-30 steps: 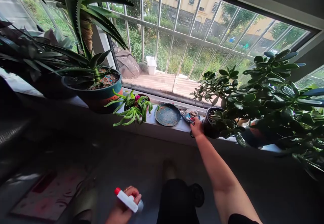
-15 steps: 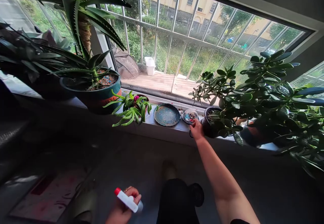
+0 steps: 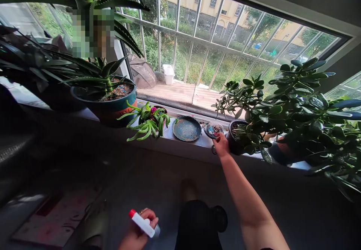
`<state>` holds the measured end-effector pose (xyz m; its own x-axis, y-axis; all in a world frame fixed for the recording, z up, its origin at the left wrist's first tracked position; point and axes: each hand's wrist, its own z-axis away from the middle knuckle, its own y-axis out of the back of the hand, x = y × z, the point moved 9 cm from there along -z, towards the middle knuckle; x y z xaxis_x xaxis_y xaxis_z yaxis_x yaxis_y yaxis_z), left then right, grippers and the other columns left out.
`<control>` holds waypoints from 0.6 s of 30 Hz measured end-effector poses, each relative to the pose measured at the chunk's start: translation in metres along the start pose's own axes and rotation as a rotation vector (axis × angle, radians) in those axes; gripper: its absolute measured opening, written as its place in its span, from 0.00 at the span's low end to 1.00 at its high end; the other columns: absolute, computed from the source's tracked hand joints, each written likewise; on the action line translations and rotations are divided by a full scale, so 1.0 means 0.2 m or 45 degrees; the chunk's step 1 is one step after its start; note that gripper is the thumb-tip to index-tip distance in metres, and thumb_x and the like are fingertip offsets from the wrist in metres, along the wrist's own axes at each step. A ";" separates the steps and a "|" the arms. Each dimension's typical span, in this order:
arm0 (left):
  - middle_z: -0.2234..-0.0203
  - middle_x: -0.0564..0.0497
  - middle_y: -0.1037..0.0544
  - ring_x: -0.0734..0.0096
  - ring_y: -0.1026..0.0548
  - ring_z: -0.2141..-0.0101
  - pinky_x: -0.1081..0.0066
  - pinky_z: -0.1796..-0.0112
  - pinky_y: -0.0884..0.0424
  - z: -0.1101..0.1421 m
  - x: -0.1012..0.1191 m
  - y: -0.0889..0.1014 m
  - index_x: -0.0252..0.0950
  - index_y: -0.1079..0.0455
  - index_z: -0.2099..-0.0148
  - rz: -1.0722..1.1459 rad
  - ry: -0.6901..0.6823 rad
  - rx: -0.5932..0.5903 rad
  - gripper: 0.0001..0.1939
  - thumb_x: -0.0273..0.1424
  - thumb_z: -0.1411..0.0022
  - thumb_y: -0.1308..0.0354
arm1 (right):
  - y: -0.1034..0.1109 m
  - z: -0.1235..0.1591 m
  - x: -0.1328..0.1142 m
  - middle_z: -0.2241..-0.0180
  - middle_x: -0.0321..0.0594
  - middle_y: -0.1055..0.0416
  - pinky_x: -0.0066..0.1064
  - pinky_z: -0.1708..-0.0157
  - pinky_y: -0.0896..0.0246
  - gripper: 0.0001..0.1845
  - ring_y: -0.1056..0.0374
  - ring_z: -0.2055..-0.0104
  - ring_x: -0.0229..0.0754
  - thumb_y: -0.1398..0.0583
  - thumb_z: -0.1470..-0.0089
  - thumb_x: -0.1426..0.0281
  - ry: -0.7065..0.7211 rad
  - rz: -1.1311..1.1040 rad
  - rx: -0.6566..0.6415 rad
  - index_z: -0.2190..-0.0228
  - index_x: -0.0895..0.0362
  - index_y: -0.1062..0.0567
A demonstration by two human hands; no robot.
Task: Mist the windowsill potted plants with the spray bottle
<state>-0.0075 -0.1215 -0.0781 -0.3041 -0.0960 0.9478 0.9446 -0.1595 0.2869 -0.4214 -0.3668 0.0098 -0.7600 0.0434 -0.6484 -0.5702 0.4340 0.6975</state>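
My left hand (image 3: 141, 227) is low in the view, wrapped around a white spray bottle (image 3: 142, 223) with a red nozzle tip; its lower part is mostly hidden. On the window sill, my right hand (image 3: 222, 144) pinches the near rim of a small clear dish (image 3: 208, 130). Dark grains and some blue and pinkish-red bits show in it. Left of this dish lies a round, dirty green saucer (image 3: 186, 128). Close to my right wrist, a black ring (image 3: 214, 150) sticks out over the sill's edge; what it belongs to is unclear.
A potted succulent (image 3: 149, 124) with a pink flower and a large aloe in a green pot (image 3: 104, 103) stand at the left. A dark pot (image 3: 235, 139) and a bushy jade plant (image 3: 299, 103) crowd the right. Behind is a barred window (image 3: 194, 43).
The view has shifted very slightly. My right hand stays at the dish's near rim, and my left hand keeps the spray bottle in nearly the same place.
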 end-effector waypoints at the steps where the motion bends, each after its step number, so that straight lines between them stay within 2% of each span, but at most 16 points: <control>1: 0.76 0.53 0.33 0.68 0.35 0.72 0.67 0.66 0.42 0.00 0.00 0.00 0.37 0.36 0.73 -0.002 -0.002 0.000 0.23 0.51 0.36 0.46 | 0.00 0.00 -0.02 0.73 0.33 0.33 0.33 0.65 0.39 0.12 0.35 0.71 0.42 0.41 0.53 0.67 0.011 -0.003 -0.003 0.64 0.54 0.32; 6: 0.76 0.53 0.33 0.67 0.34 0.72 0.66 0.65 0.43 0.01 -0.02 -0.01 0.37 0.36 0.74 -0.031 -0.019 0.030 0.25 0.53 0.36 0.46 | -0.06 0.00 -0.17 0.72 0.33 0.32 0.32 0.64 0.39 0.11 0.34 0.70 0.41 0.41 0.52 0.67 0.086 -0.006 -0.079 0.63 0.53 0.32; 13: 0.76 0.51 0.31 0.67 0.33 0.73 0.67 0.67 0.40 0.00 -0.06 0.00 0.37 0.34 0.73 -0.054 -0.047 0.031 0.24 0.52 0.35 0.46 | -0.37 0.01 -0.44 0.72 0.32 0.30 0.29 0.64 0.39 0.09 0.32 0.68 0.40 0.41 0.52 0.72 0.190 0.017 -0.286 0.65 0.52 0.32; 18: 0.75 0.51 0.31 0.69 0.33 0.72 0.69 0.68 0.38 0.00 -0.13 0.00 0.37 0.34 0.72 -0.148 -0.117 -0.034 0.21 0.47 0.33 0.47 | -0.52 0.00 -0.52 0.71 0.32 0.28 0.30 0.63 0.38 0.12 0.31 0.67 0.41 0.40 0.52 0.73 0.190 0.096 -0.386 0.63 0.53 0.30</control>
<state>0.0002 -0.1186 -0.1024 -0.3978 0.0148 0.9174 0.8996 -0.1904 0.3931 -0.2830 -0.4163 0.0053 -0.8282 -0.0769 -0.5552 -0.5602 0.1467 0.8153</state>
